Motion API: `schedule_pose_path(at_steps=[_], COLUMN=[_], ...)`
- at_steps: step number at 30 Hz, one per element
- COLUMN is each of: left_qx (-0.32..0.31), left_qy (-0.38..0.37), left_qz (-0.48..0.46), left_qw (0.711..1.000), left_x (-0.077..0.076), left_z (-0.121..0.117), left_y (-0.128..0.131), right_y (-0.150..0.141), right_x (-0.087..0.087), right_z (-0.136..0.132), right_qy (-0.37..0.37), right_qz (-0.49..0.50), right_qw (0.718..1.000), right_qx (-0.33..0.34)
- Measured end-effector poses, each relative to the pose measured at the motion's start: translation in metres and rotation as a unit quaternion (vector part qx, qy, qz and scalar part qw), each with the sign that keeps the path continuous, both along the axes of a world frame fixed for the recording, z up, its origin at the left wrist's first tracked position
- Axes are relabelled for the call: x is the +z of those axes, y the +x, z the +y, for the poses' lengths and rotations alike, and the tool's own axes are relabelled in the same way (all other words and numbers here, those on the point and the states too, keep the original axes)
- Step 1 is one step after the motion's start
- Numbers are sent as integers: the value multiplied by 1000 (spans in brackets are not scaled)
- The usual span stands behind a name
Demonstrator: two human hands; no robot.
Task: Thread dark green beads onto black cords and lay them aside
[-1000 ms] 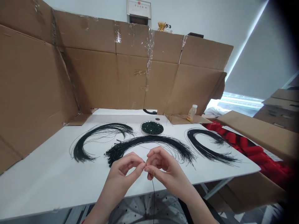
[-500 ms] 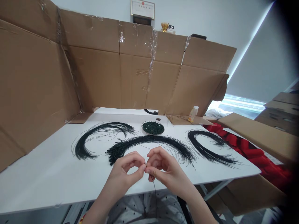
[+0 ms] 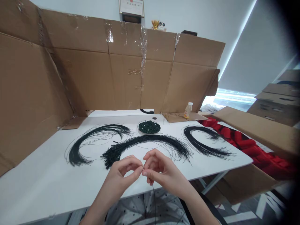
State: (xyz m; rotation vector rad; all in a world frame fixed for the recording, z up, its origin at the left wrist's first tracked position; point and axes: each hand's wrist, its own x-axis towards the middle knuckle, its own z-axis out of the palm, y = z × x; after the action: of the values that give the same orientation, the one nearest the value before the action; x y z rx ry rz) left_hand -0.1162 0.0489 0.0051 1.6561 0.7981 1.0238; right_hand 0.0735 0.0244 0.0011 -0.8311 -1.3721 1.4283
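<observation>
Head view: we look down on both hands meeting just above the near edge of the table (image 3: 47, 187). The left hand (image 3: 123, 172) and right hand (image 3: 161, 171) curl inward, fingers bent and gathered rather than spread, and the thumb and forefinger tips (image 3: 140, 169) press together on a thin black strand (image 3: 153, 200) where the hands meet (whatever sits at its very end is too small for us to tell). Its free length drops past the table edge, which we judge keeps it away from the rest. Behind the hands lie three sets of black strands: the left bundle (image 3: 77, 156), the middle bundle (image 3: 145, 140), whose clumped left end lies closest to the hands, and the right bundle (image 3: 199, 143). Each sweeps in its own arc, apparently laid apart so the strands do not tangle. A dish (image 3: 138, 126) of dark green beads (image 3: 149, 127) sits beyond the middle bundle, placed centrally, it seems, for either hand to reach. A cardboard wall (image 3: 126, 78) rises along the far and left sides, likely to stop things rolling off. Far right, a bottle (image 3: 188, 110) stands on a cardboard flap (image 3: 180, 117), with red cloth (image 3: 255, 153) past the table
</observation>
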Motion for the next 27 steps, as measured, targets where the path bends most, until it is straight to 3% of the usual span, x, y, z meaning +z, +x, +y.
schedule_pose_path(at_steps=[9,17,27], left_qx=[27,86,157], left_qy=[37,96,174], left_qz=[-9,-30,-53], left_qw=[999,991,971], left_x=[-8,-10,-24], left_z=[3,0,-17], left_y=[2,4,34], right_y=[1,-12,4], right_x=[-3,-4,-9], right_z=[1,-2,-7], right_qy=[-23,-39,-20], right_qz=[8,22,-36], right_qw=[1000,997,997], right_qx=[5,-62,-59])
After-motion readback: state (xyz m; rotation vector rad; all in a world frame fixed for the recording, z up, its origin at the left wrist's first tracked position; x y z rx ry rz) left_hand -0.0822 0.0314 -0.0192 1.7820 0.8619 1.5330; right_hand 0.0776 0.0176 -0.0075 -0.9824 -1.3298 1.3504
